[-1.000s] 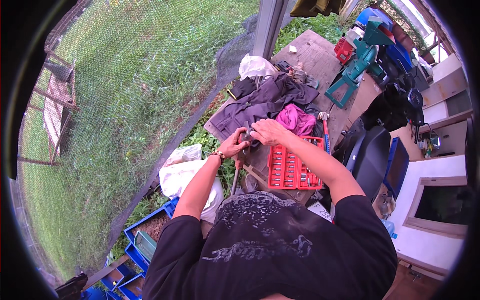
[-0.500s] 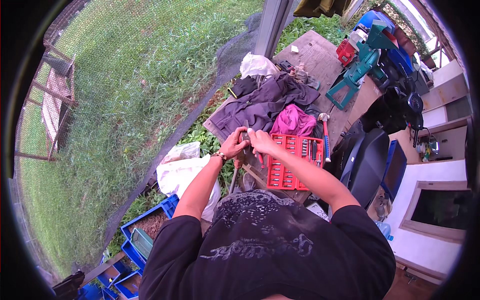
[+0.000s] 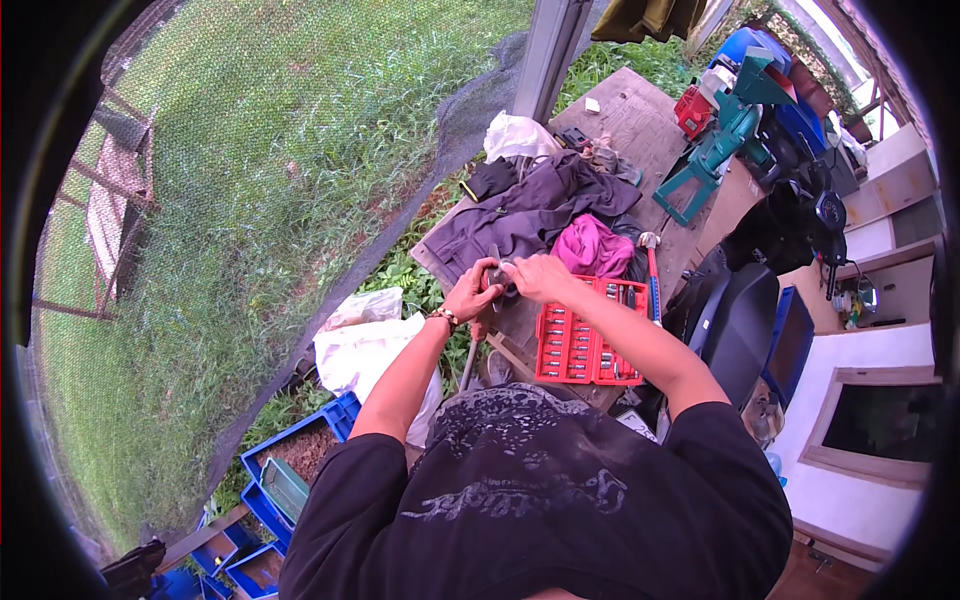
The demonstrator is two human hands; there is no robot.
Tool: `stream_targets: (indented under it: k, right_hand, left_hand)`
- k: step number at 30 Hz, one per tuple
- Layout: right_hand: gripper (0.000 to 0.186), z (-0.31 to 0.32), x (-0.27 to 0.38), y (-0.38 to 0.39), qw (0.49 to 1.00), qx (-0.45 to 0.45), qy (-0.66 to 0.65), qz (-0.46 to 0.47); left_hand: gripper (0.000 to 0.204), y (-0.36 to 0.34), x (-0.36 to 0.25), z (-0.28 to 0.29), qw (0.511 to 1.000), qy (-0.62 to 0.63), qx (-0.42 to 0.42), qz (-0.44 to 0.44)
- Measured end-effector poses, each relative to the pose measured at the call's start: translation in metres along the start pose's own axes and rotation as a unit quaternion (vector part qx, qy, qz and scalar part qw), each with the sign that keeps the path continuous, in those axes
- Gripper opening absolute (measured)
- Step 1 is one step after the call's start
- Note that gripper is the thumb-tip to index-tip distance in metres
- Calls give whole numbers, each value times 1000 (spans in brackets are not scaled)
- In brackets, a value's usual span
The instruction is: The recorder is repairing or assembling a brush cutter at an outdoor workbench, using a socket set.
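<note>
Both hands meet over the near left end of the wooden table (image 3: 640,110). My left hand (image 3: 474,292) is closed, its fingers wrapped round a dark red and grey piece beside a narrow grey metal blade (image 3: 495,252). Below it, a metal shaft (image 3: 469,362) runs down toward my body. My right hand (image 3: 541,277) is closed too, fingertips pressed in by the blade; what they hold is hidden. Just right of the hands lies an open red socket set case (image 3: 592,374) with rows of sockets. A pink cloth (image 3: 592,246) lies beyond the right wrist.
Dark clothing (image 3: 530,215) is heaped on the table. A hammer (image 3: 652,270) lies right of the case, with a green machine (image 3: 715,150) farther off. A motorbike seat (image 3: 735,315) stands to the right. White bags (image 3: 360,350) and blue crates (image 3: 300,435) are at left.
My right hand has moved slightly right. The red handle that hung below it is out of sight there; a dark red piece now shows in my left hand. The blade shows more.
</note>
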State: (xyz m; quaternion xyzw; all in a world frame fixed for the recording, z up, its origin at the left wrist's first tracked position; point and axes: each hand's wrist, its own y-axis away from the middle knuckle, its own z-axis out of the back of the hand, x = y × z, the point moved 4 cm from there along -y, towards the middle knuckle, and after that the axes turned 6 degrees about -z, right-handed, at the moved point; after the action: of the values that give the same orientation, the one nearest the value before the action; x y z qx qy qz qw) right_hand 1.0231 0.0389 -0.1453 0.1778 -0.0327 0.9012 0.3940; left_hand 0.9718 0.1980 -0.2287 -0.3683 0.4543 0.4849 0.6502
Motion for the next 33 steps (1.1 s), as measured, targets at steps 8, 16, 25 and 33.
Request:
stream_targets:
  k: [8, 16, 25, 33]
  right_hand:
    - [67, -40, 28, 4, 692, 103, -568, -433]
    - [42, -60, 24, 32, 801, 23, -500, -328]
    - [24, -15, -14, 45, 969, -72, -199, -129]
    - [23, -2, -1, 45, 982, -103, -103, -117]
  left_hand:
    - [56, 4, 4, 0, 998, -37, -42, 17]
    - [50, 2, 2, -3, 998, -36, -45, 2]
    - [52, 1, 8, -3, 999, -3, -49, -2]
    - [48, 1, 7, -5, 999, 0, -53, -7]
